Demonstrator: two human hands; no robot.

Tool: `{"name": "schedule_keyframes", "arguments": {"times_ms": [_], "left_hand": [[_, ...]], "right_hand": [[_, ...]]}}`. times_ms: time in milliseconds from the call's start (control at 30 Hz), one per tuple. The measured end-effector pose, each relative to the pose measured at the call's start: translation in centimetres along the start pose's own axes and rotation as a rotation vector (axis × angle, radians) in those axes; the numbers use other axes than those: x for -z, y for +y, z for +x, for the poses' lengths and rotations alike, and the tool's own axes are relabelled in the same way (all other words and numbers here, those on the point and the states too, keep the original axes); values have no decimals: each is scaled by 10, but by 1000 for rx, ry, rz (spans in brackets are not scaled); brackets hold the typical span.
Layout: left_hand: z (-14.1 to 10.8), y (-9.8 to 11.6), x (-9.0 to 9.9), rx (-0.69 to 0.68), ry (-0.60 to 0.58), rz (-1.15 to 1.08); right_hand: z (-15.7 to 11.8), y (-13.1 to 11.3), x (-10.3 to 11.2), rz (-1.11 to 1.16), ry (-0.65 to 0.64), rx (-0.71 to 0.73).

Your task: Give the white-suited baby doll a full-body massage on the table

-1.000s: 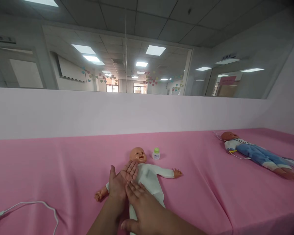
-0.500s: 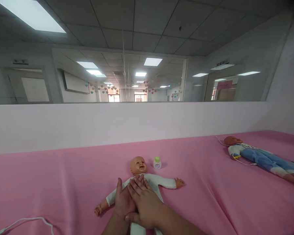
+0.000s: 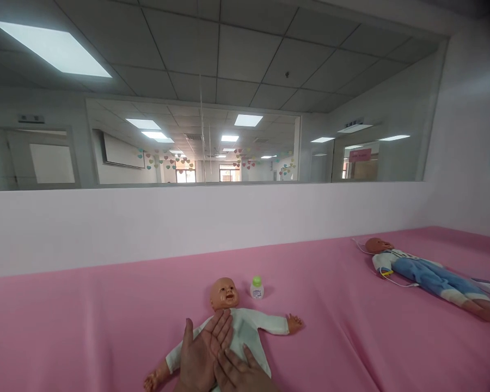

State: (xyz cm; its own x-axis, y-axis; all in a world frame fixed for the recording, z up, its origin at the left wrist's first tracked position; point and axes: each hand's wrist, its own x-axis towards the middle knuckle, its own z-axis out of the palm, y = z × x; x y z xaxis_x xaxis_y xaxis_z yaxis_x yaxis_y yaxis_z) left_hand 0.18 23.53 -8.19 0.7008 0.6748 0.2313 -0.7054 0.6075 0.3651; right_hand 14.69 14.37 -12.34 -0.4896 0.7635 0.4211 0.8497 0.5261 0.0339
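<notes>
A baby doll [image 3: 245, 332] in a pale long-sleeved suit lies face up on the pink sheet, arms spread. Over its chest is my left hand [image 3: 204, 348], palm up, with the fingers stretched out and the thumb apart. My right hand [image 3: 243, 373] lies palm down, its fingers straight and its fingertips against the lower palm of my left hand. Neither hand grips anything. Beside the doll's head stands a small clear bottle [image 3: 257, 288] with a green cap. The doll's legs are mostly out of view.
A second doll [image 3: 420, 272] in blue and white clothes lies on the pink sheet [image 3: 106, 321] at the right, with a white cord around it. Behind the sheet rises a white wall [image 3: 188, 223] with a wide window above.
My right hand has slid down off the fingers of my left hand toward its lower palm. The view has tilted up, so everything appears lower.
</notes>
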Motion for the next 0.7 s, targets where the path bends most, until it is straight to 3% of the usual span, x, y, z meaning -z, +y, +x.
{"name": "schedule_keyframes", "arguments": {"times_ms": [133,233,367,533,600,700], "left_hand": [[-1,-2,5,-7,3,23],[-1,-4,7,26,26,52],[-2,-6,3,54,21,61],[-3,-8,-2,77,-129,60],[-2,-7,1,76,-179,70],[-1,-3,8,41,-178,78]], "right_hand": [[13,-3,-4,10,43,56],[27,-7,9,68,-3,84],[40,-12,55,178,-116,46],[39,-4,129,365,-220,-69],[36,1,141,397,-248,-131],[31,9,132,383,-264,-148]]}}
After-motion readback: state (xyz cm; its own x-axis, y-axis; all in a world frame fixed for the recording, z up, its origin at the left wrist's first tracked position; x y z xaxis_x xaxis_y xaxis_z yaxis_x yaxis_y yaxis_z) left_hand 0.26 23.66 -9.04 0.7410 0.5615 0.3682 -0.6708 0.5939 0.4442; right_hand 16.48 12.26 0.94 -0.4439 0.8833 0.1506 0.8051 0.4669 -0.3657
